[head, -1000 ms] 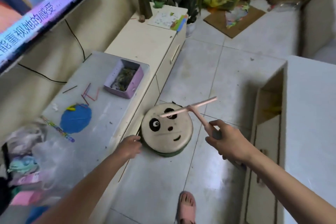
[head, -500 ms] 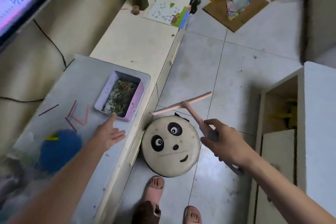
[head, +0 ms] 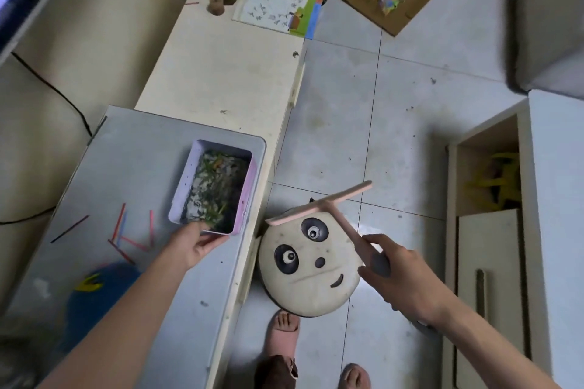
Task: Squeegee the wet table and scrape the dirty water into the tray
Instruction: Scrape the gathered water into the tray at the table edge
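On the grey table (head: pixel 132 151) at the left of the head view, the tray (head: pixel 249 193) is sitting near the far right corner. It's holding murky dark water with green and whitish bits floating in it. The left hand (head: pixel 192 245) is gripping the tray's near end wall, fingers curling over the rim.

The right hand (head: pixel 407 278) is hanging out over the floor, well apart from the table, wrapping around the handle of the pink squeegee (head: pixel 319 207). Its blade is hovering above the panda stool (head: pixel 309 271), tilting up to the right and touching nothing.

Thin red sticks (head: pixel 136 238) are lying scattered left of the tray, and a blurry blue thing (head: pixel 94 297) is lying nearer the person. Honestly can't tell how wet the tabletop is.

Over on the right, an open cupboard (head: pixel 486 136) is showing something yellow in its upper compartment, too dim to make out.
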